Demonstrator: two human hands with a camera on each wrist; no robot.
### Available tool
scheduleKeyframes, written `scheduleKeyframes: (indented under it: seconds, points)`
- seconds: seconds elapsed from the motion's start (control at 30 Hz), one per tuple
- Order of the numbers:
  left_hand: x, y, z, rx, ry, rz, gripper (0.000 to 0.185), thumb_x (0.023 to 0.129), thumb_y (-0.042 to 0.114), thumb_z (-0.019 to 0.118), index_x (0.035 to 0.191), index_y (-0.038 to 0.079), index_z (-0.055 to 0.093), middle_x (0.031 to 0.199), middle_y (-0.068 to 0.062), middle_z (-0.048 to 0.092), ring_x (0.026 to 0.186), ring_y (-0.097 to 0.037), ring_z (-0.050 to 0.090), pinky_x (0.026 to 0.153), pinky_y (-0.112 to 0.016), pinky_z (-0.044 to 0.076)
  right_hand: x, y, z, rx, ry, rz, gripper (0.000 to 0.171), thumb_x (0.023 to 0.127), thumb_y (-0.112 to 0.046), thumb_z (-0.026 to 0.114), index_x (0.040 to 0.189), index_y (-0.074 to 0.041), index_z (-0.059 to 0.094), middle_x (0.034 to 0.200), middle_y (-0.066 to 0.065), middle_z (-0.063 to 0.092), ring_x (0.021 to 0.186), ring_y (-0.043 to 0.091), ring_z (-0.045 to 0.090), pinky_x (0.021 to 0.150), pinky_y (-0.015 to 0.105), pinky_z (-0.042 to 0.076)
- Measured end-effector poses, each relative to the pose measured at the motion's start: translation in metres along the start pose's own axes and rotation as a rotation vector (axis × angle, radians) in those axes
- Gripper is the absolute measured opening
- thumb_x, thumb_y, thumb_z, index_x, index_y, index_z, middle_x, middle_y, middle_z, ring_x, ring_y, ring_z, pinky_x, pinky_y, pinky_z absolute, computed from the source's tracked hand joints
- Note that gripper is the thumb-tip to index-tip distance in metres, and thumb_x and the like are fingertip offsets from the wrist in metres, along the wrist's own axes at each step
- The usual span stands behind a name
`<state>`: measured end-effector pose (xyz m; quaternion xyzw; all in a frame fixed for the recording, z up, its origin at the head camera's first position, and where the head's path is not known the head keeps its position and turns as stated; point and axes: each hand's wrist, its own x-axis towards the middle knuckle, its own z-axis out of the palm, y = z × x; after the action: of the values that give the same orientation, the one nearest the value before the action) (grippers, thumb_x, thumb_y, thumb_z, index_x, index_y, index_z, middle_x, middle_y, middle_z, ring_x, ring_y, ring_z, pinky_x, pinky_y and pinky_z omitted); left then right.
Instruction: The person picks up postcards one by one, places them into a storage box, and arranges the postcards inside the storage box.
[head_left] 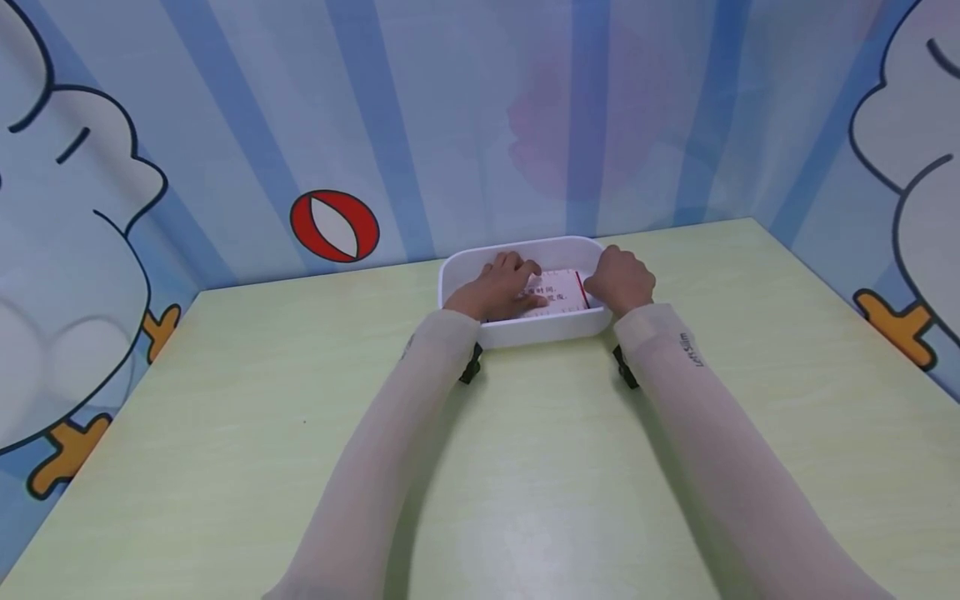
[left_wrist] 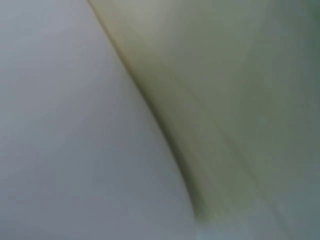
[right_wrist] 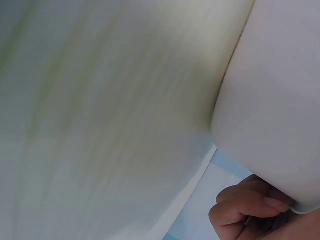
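Both hands reach into a white plastic tray (head_left: 525, 333) at the centre of the head view, near the far edge of the pale green table (head_left: 225, 433). On the left, the left hand (head_left: 501, 288) lies over a white card with red print and a red edge (head_left: 561, 293) inside the tray, its fingers loosely bent and their tips on the card's top; whether they pinch it or only press on it cannot be told. On the right, the right hand (head_left: 621, 279) sits at the tray's right rim beside the card's red edge, fingers curled under and hidden from above. The right wrist view shows those curled fingers (right_wrist: 245, 210) at the lower right, tucked against the tray's white outer wall (right_wrist: 280, 100); what they hold, if anything, is hidden. Most of the card is covered by the hands. The left wrist view is a blur of white wall and green tabletop.
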<state>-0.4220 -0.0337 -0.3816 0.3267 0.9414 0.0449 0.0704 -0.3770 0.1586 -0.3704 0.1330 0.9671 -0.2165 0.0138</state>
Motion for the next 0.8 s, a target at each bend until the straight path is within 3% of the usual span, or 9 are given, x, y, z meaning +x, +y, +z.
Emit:
scheduleKeyframes:
  seconds: [0.8]
  points:
    - [-0.0015,0.0045,-0.0018,0.082,-0.026,-0.004,0.055,0.102,0.052,0.044,0.145,0.018,0.040,0.144,-0.008,0.039,0.135,-0.023,0.031,0.118,-0.042,0.027,0.0007,-0.0012,0.0003,-0.010,-0.006,0.022,0.047,0.092,-0.021,0.060,0.130,0.005,0.052,0.126,0.025,0.062,0.110,0.037,0.064,0.094,0.053,0.054]
